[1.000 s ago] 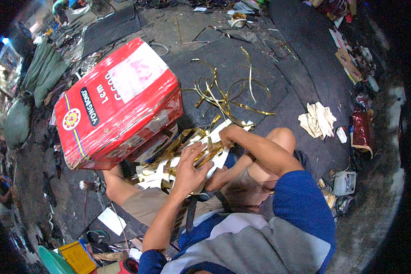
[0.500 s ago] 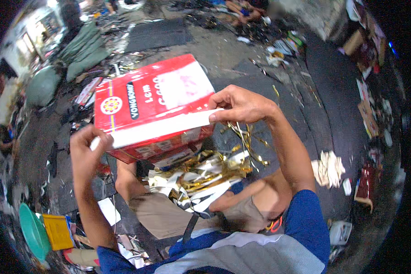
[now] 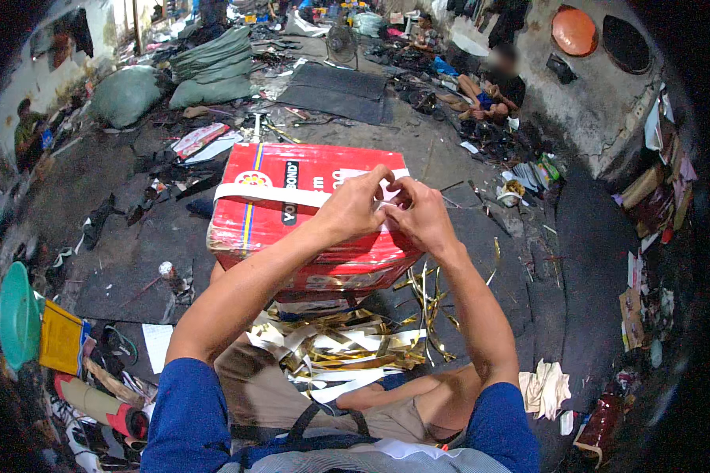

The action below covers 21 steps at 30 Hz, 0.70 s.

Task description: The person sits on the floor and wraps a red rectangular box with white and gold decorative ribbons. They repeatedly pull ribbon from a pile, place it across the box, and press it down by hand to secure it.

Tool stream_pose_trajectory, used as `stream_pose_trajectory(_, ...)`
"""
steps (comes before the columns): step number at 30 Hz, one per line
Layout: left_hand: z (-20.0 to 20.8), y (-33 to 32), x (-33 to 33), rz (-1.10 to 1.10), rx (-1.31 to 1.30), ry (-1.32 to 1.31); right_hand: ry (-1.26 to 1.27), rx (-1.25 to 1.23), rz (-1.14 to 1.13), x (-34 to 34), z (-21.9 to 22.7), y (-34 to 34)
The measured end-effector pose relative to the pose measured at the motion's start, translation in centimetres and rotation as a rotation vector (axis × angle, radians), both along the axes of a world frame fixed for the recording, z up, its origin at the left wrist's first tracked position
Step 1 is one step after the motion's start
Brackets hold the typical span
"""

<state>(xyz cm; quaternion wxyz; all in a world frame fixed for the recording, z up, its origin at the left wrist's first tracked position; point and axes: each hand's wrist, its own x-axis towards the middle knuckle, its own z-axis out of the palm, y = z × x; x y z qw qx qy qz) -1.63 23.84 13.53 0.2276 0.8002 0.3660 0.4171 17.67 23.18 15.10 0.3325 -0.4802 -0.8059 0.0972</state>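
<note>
A red cardboard box (image 3: 248, 217) with white and black print stands in front of my crossed legs. Across its top lies a long white strip (image 3: 272, 192), reaching past the box's left edge. Near the right end of the box my left hand (image 3: 359, 206) and my right hand (image 3: 423, 214) meet, fingertips almost touching. Both are closed in a pinch on the strip's right end; my fingers partly hide it. In my lap, below the box, is a pile of gold and white strips (image 3: 347, 351).
At the left stand a green basin (image 3: 17, 315) and a yellow container (image 3: 60, 337). A crumpled cream cloth (image 3: 544, 389) lies to my right. Farther off are filled green sacks (image 3: 126, 96), a fan (image 3: 341, 43) and a seated person (image 3: 497, 91). Scraps litter the floor.
My left hand has moved from the strip's left end over to my right hand. The strip has shifted from the box's near edge onto its top. My view has tilted up.
</note>
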Motion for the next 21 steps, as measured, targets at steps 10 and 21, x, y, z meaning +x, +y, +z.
stream_pose_trajectory(10,-1.9,-0.8,1.4,0.083,0.052,-0.06,-0.13,0.199,0.089,2.7,0.4,-1.8)
stream_pose_trajectory(21,-3.0,-0.3,1.2,0.067,0.214,0.005,-0.405,0.338,0.203,2.9,1.1,-2.3)
